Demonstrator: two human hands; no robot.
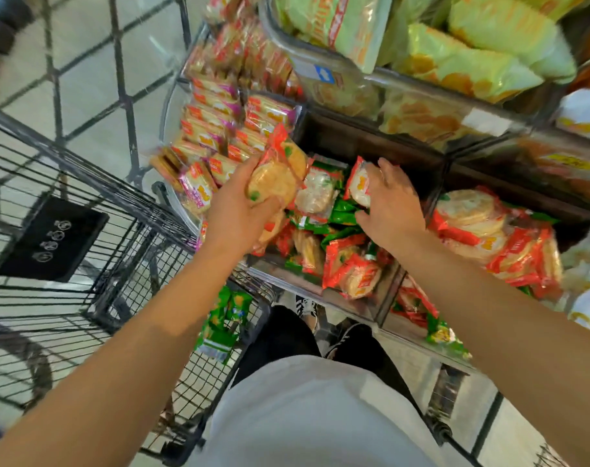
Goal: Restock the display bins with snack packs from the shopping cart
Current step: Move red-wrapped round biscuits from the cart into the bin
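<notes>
My left hand [238, 203] grips a red-edged pack of round crackers [280, 170] above the left side of a clear display bin [320, 284]. That bin holds several red and green snack packs [340, 261]. My right hand [393, 203] reaches into the same bin and holds a red pack of crackers [359, 185] at its back. The black wire shopping cart [85, 230] stands at the left. Green snack packs [224, 323] lie in its near corner.
A bin of pink-and-red cracker packs [212, 129] lies to the left of the middle bin. Another bin with red packs [502, 237] sits to the right. An upper bin [455, 55] holds pale green bags. My legs and shoes [340, 338] stand below the bins.
</notes>
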